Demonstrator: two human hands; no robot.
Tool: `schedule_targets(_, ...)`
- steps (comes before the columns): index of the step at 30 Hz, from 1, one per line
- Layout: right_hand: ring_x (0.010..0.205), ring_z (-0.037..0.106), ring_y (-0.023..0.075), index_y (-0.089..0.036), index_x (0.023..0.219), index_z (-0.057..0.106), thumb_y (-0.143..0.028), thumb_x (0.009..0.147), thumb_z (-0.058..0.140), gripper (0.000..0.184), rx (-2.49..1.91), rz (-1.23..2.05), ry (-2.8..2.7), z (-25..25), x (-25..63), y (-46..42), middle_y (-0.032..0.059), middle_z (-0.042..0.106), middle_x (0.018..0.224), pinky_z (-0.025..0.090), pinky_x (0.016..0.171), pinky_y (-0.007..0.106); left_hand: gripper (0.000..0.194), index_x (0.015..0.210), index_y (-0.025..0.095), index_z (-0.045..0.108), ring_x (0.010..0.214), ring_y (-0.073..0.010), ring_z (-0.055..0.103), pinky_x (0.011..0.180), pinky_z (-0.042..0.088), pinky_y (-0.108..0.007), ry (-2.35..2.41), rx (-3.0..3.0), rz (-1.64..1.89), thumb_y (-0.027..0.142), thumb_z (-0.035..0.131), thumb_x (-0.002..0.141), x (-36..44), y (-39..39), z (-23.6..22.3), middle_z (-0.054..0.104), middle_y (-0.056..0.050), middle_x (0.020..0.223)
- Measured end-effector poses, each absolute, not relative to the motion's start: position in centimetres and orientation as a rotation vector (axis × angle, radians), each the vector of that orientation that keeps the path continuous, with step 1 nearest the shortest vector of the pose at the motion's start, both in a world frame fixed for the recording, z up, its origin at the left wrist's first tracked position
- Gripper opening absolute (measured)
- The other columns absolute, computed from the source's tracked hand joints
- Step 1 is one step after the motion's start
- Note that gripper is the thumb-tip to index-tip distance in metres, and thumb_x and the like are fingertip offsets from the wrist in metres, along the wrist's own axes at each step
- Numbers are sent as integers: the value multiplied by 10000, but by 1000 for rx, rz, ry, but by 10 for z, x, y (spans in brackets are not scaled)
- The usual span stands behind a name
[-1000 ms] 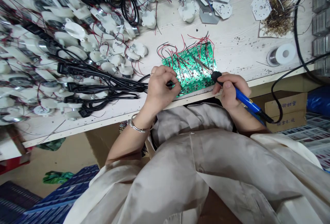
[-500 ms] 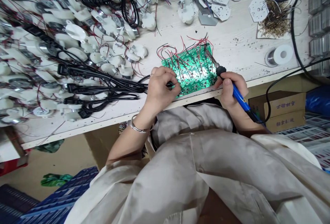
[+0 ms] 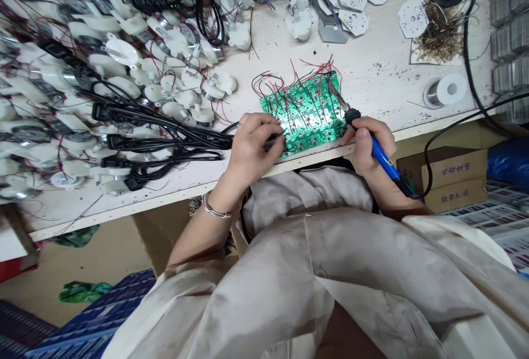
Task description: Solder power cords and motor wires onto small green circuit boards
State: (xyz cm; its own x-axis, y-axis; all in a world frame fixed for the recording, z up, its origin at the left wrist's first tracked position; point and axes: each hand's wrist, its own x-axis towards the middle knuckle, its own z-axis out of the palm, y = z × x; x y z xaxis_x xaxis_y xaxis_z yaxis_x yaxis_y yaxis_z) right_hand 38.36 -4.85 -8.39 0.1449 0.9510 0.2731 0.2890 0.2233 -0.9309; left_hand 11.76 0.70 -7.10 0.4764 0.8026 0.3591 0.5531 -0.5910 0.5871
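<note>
Both hands at a green circuit board (image 3: 314, 127) on the bench (image 3: 384, 67).
Right hand (image 3: 367, 146) closed around a blue soldering iron (image 3: 384, 157), tip over the board's right side; left hand (image 3: 254, 146) pinched at the board's left edge, held item unclear; white gear motors (image 3: 221, 80) left of board.

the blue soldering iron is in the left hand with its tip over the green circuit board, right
Not quite: the hand is wrong. The head view shows the blue soldering iron held in the right hand, not the left, with its tip over the green circuit board.
</note>
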Motion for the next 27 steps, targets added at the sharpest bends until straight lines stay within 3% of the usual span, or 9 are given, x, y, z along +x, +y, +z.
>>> schedule_targets(3, 574, 641, 120, -292, 1073, 668, -417, 991, 560, 185, -1157, 616, -1395, -84, 381, -46, -35, 647, 703, 567, 624, 307, 99, 1011, 197, 669, 934, -193, 613, 823, 504, -350, 1150, 2490, 783, 215, 575, 983, 117, 4, -74, 669, -68, 988)
schedule_targets(7, 544, 643, 145, -280, 978, 702, -426, 984, 539, 220, -1089, 565, -1551, -76, 376, -41, -34, 620, 608, 601, 639, 352, 140, 1058, 203, 646, 914, -184, 587, 795, 487, -320, 1107, 2623, 714, 245, 516, 1025, 115, 5, -75, 648, -61, 997)
schedule_targets(15, 610, 670, 136, -248, 946, 714, -275, 958, 563, 154, -907, 586, -1685, -64, 362, -28, -22, 689, 623, 561, 600, 271, 156, 1092, 190, 629, 909, -173, 578, 778, 452, -308, 1011, 2609, 737, 222, 486, 1037, 114, 10, -73, 639, -54, 1005)
schedule_targets(23, 606, 678, 128, -270, 941, 712, -260, 942, 571, 141, -911, 554, -1736, -62, 362, -27, -35, 711, 650, 570, 615, 266, 260, 1051, 183, 670, 909, -210, 588, 786, 472, -327, 1064, 2657, 402, 298, 437, 1048, 111, 14, -68, 652, -73, 988)
schedule_targets(27, 620, 682, 127, -265, 925, 715, -278, 947, 566, 151, -947, 513, -1787, -62, 363, -28, -19, 739, 705, 569, 602, 268, 317, 1082, 158, 691, 911, -217, 613, 774, 467, -337, 1070, 2610, 421, 266, 394, 1059, 111, 14, -68, 677, -96, 1017)
